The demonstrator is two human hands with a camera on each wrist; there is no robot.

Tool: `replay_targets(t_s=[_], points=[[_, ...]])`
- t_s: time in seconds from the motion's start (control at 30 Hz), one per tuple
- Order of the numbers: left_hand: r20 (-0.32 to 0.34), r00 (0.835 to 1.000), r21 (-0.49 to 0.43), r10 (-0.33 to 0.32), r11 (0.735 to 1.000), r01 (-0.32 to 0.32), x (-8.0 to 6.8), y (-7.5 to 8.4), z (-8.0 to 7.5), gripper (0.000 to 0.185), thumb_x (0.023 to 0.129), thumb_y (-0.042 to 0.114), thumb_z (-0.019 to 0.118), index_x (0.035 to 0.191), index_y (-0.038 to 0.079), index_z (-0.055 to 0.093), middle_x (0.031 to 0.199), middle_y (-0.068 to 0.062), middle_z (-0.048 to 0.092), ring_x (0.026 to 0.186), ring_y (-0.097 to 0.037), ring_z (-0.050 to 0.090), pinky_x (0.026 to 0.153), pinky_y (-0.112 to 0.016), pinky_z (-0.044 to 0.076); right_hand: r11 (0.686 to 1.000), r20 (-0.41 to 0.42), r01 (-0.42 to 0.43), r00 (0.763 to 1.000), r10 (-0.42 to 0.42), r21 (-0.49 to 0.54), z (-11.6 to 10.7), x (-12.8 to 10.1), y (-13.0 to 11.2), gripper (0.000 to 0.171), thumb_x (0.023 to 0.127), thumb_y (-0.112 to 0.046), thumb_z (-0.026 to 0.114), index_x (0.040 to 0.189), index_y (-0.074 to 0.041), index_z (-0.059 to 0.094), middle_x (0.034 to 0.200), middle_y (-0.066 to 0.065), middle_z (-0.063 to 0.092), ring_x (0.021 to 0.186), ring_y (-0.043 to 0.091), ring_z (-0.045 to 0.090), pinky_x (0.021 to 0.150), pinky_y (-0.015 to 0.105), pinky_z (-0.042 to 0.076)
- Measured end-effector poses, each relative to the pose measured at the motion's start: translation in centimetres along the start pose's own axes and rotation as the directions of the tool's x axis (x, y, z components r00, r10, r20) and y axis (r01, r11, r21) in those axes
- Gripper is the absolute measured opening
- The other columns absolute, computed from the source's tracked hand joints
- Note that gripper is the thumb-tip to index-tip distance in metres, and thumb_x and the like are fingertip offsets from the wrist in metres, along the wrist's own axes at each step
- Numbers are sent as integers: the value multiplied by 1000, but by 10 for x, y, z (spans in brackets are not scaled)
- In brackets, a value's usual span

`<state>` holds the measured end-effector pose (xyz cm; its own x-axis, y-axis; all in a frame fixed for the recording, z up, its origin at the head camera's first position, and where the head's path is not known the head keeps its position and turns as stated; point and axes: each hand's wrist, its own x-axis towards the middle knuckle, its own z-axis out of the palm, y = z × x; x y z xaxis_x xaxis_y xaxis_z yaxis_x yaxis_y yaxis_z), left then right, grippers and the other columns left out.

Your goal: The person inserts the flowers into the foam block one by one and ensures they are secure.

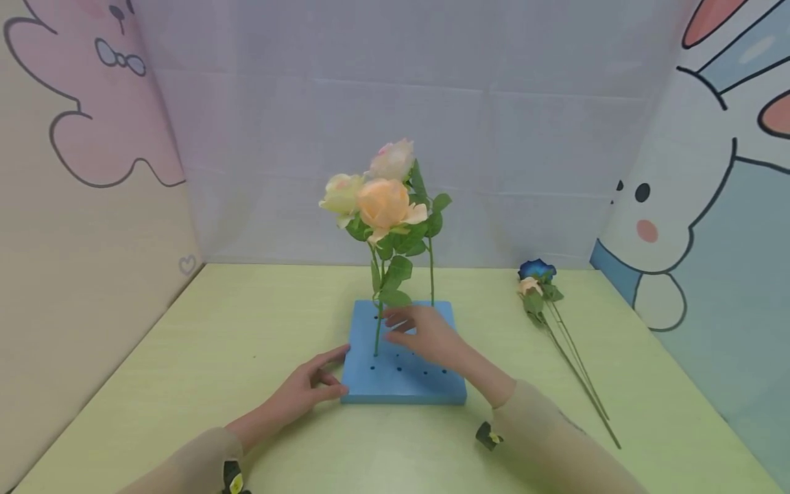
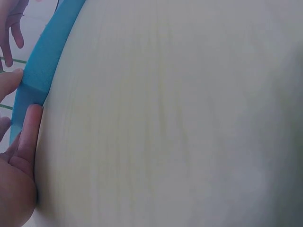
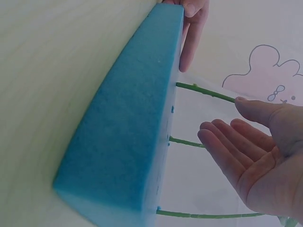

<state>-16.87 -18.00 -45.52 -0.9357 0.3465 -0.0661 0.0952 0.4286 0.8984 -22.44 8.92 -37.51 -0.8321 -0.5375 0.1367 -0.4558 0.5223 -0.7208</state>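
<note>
A blue foam block (image 1: 407, 384) with rows of small holes lies on the table. Three artificial roses stand upright in it: a peach rose (image 1: 384, 204), a pale yellow rose (image 1: 341, 195) and a pinkish-white rose (image 1: 393, 160). My left hand (image 1: 302, 390) touches the block's left side and front corner with fingertips and thumb. Over the block, my right hand (image 1: 432, 337) is just right of the front green stem (image 1: 378, 333). In the right wrist view its thumb (image 3: 258, 111) and fingers are spread apart, and the thumb tip meets or overlaps a stem (image 3: 208, 91); contact is unclear.
To the right on the table (image 1: 494, 329) lie two more roses, a blue rose (image 1: 537, 269) and a small peach rose (image 1: 529, 286), stems pointing toward the front right. A pale curtain (image 1: 395, 103) hangs behind; cartoon-printed walls flank both sides.
</note>
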Motion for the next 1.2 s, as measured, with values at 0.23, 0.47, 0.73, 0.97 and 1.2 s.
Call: replay_targets(t_s=[0.23, 0.47, 0.73, 0.97, 1.2], points=[[-10, 1000, -7, -5, 1000, 5, -1, -1, 1, 74, 88, 28, 75, 152, 21, 39, 157, -14, 39, 94, -12, 61, 68, -23, 45, 998, -66, 37, 997, -40, -51, -20, -15, 9, 33, 95, -16, 66, 127, -8, 62, 120, 14, 70, 105, 26, 70, 87, 38, 56], [-9, 1000, 0, -11, 1000, 11, -1, -2, 3, 73, 89, 28, 74, 153, 22, 39, 157, -14, 39, 94, -10, 61, 65, -23, 44, 998, -147, 1, 989, -10, -57, -40, -30, 25, 34, 94, -16, 67, 127, -11, 63, 119, 13, 71, 106, 26, 69, 84, 37, 57], [-19, 1000, 10, -14, 1000, 15, 2, 0, 2, 73, 88, 28, 75, 152, 22, 40, 156, -13, 40, 94, -11, 61, 67, -23, 45, 994, -226, -15, 974, -10, -110, -66, -46, 44, 35, 93, -14, 68, 127, -9, 62, 119, 13, 71, 104, 27, 70, 82, 37, 58], [-16, 1000, 17, -6, 1000, 6, 3, -3, 2, 73, 88, 29, 75, 152, 23, 40, 157, -12, 40, 92, -10, 61, 65, -23, 45, 987, -278, -69, 960, 26, -144, -88, -63, 67, 34, 93, -13, 68, 126, -6, 62, 118, 15, 70, 103, 29, 70, 82, 39, 58], [-22, 1000, 11, -21, 1000, 21, 3, -3, 1, 73, 87, 29, 76, 151, 25, 41, 156, -11, 40, 93, -11, 62, 64, -22, 45, 967, -315, -123, 948, 48, -224, -110, -81, 87, 37, 94, -12, 67, 129, -4, 60, 122, 18, 69, 105, 35, 69, 84, 45, 56]])
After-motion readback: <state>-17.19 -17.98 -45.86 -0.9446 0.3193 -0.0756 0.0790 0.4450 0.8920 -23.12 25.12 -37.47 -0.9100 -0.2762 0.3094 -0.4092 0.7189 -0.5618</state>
